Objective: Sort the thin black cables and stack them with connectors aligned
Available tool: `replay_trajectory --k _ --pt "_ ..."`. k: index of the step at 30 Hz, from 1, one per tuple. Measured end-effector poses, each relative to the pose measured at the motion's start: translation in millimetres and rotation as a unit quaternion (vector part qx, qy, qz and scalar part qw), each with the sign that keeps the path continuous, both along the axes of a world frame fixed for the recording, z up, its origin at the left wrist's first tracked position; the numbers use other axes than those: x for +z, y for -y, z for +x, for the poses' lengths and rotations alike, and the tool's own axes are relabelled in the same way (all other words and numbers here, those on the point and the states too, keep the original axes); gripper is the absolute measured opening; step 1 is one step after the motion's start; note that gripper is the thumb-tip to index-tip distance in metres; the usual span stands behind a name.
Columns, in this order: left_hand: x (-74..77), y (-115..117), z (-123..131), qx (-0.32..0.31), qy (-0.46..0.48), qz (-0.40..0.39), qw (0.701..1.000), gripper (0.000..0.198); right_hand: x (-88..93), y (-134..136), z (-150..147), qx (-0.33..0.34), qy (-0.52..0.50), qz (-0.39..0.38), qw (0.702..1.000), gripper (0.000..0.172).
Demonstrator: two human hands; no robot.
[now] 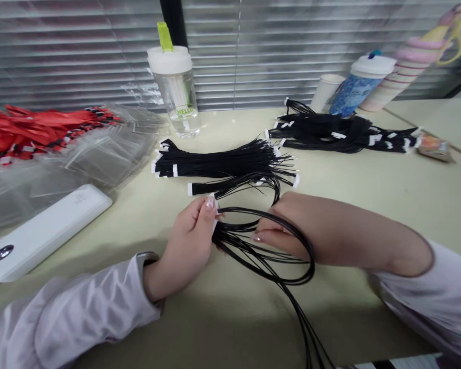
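Near the middle of the head view, my left hand point(192, 241) is closed on a black wire harness point(249, 261), pinching it at its white connector end. From there the thin black wires loop out to the right, and their loose ends hang toward the bottom edge. My right hand point(292, 220) has its fingers curled in around the wires inside the loop; its fingertips are partly hidden. Just beyond both hands lies a bundle of black wire harnesses point(215, 163) with white connectors, and a few of its wires trail close to my right hand.
Red wire harnesses point(38, 128) and clear plastic bags point(107, 154) lie at the left, beside a white power bank point(49, 230). A clear bottle point(179, 97) stands by the blinds. At the back right are more black harnesses point(322, 134), a paper cup point(328, 92) and a blue cup point(357, 87).
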State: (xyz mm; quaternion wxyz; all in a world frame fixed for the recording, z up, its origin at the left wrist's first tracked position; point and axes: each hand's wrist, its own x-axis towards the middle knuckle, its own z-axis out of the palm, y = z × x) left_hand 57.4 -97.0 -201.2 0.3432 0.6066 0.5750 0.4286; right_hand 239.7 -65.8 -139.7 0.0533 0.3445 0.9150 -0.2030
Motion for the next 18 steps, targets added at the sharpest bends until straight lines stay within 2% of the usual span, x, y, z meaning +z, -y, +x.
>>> replay_trajectory --k 4,8,18 --pt "-1.1 2 -1 -0.019 -0.024 0.034 0.999 0.029 -9.8 0 -9 0.003 -0.109 -0.032 0.993 0.032" --pt "-2.0 3 -1 -0.027 -0.024 0.039 0.999 0.029 -18.3 2 -16 0.016 -0.174 -0.008 0.985 0.027" --pt "-3.7 3 -2 -0.038 -0.027 0.046 0.998 0.028 -24.5 3 -18 0.052 -0.182 0.033 0.981 0.022"
